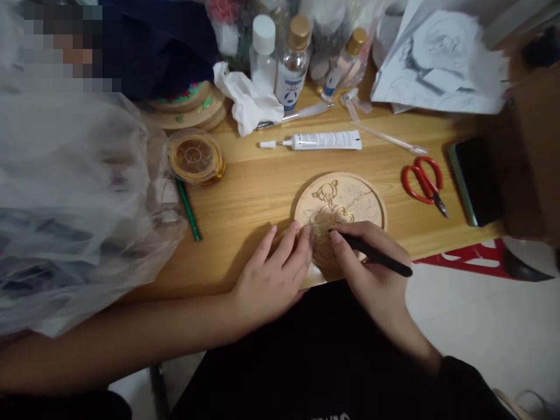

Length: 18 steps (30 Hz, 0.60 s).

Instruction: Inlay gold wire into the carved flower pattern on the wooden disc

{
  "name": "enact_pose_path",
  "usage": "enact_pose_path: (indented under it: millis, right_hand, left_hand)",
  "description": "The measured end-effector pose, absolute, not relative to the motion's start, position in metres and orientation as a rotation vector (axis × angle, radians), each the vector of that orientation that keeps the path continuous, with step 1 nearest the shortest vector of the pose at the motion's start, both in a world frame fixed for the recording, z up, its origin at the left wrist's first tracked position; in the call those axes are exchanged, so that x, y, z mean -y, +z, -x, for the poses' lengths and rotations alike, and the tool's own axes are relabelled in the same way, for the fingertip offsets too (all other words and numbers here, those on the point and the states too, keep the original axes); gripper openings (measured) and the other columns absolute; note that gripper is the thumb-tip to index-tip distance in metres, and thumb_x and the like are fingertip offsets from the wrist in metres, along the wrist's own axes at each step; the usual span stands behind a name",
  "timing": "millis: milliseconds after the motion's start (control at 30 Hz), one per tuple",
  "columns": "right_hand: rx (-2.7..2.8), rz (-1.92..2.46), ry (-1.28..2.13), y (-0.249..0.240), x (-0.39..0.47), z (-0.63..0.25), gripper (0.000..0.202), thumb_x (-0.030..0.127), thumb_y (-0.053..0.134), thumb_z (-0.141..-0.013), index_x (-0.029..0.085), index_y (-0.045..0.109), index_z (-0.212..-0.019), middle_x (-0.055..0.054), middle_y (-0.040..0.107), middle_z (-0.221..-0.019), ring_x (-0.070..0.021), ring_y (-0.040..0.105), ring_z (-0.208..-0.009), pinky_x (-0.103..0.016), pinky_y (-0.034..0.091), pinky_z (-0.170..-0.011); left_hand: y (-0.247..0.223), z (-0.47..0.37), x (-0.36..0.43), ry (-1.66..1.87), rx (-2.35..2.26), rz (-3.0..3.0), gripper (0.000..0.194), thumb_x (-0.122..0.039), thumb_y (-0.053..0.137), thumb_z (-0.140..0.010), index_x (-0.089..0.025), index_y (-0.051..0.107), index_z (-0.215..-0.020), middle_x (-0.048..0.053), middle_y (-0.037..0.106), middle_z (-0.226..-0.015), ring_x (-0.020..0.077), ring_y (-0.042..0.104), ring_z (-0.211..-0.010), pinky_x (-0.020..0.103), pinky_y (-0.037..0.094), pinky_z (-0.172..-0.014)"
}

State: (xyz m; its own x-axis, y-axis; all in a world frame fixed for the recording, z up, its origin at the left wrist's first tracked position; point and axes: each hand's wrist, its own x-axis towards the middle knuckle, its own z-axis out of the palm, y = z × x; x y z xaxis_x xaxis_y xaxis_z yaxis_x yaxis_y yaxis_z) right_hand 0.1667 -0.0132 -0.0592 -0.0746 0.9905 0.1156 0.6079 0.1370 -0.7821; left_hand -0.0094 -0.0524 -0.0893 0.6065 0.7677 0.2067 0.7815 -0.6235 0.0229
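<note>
A round wooden plaque (380, 211) with a raised rim lies near the table's front edge. Gold wire outlines an animal figure and flower petals on it, beside thin pencil lines. My right hand (376, 262) grips a slim black tool, apparently tweezers (380, 255), like a pen; its tip is down at the flower, partly hidden by the fingers. My left hand (275, 271) lies with fingers stretched out, fingertips touching the plaque's left edge. Above the plaque rests a white glue tube (326, 140), its cap (268, 144) off in front of the nozzle.
Red-handled cutters (423, 181) and a phone (470, 181) lie to the right. On the left are a spool of gold wire (196, 156), a green stick (188, 210) and a big plastic bag (79, 221). Bottles (292, 70), crumpled tissue (249, 105) and papers (441, 64) stand behind.
</note>
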Motion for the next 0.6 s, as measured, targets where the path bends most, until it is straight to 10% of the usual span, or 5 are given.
enact_pose_path:
  millis: [600]
  right_hand:
    - [1.852, 1.536, 0.620, -0.073, 0.015, -0.150, 0.017, 0.022, 0.066, -0.087, 0.025, 0.061, -0.103, 0.000, 0.069, -0.088, -0.0137, 0.068, -0.076, -0.028, 0.060, -0.067]
  left_hand:
    - [-0.089, 0.010, 0.052, -0.347, 1.324, 2.741, 0.048, -0.035, 0.041, -0.098, -0.006, 0.060, -0.131, 0.013, 0.060, -0.139, 0.0309, 0.052, -0.132, 0.047, 0.044, -0.107]
